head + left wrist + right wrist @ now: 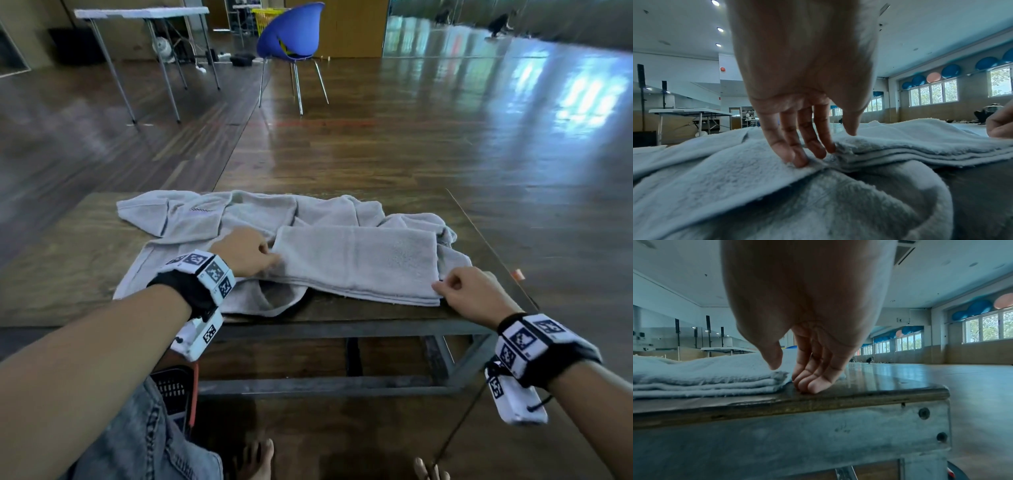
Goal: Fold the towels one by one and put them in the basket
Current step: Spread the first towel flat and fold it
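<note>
A folded grey towel point(356, 263) lies on the low wooden table point(68, 260), on top of several loose, crumpled grey towels point(191, 219). My left hand point(253, 253) is at its left end: the fingertips point(803, 159) press the loose towel beside the stack and the thumb rests on top of the folded towel point(920, 139). My right hand point(459, 287) is at the near right corner. Its fingertips point(809, 386) touch the table point(818, 402) beside the towel point(705, 379), thumb just above it. A black mesh basket point(173, 390) stands on the floor by my left knee.
The table's near edge and metal frame point(325, 329) run just below my wrists. My bare feet point(257, 459) are on the floor below. A blue chair point(291, 37) and a white folding table point(137, 13) stand far behind on the wooden floor.
</note>
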Tool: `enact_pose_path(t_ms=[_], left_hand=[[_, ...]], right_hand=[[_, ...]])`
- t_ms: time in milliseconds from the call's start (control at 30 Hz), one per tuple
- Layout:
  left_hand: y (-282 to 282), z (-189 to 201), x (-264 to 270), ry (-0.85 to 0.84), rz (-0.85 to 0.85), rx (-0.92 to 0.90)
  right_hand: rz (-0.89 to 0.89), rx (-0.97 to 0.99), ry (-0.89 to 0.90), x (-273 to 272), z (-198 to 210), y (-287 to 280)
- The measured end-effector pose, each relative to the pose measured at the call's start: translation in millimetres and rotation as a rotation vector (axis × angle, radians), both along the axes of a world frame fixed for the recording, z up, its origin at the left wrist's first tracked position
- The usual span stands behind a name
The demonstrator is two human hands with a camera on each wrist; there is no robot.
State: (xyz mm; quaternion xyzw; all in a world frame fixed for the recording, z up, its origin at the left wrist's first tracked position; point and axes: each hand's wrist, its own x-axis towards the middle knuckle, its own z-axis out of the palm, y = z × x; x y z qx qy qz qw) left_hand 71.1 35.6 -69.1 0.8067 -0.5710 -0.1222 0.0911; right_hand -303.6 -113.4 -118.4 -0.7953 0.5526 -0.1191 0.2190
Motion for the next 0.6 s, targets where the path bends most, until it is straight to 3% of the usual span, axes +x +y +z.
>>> enact_pose_path(t_ms=[167, 333, 467, 533, 600], left_hand=[[-7.8, -1.3, -14.8, -0.028, 0.049, 0.007], [-16.5, 15.3, -8.9, 0.048, 0.118, -0.046], [-13.1, 15.9, -7.2, 0.021, 0.152, 0.063], [-12.7, 11.9, -11.6, -0.049, 0.165, 0.051], [-14.6, 8.8, -17.2, -0.11, 0.128, -0.066]], right_hand=[[0.006, 0.007, 0.016, 6.3, 1.7, 3.3], [0.024, 0.125, 0.053, 3.1, 29.3, -3.6], [0.028, 0.229, 0.177, 0.4, 38.9, -0.3], [-0.007, 0.135, 0.297, 2.5, 35.3, 5.2], [-0.043, -0.09, 0.269, 8.4, 32.0, 12.1]])
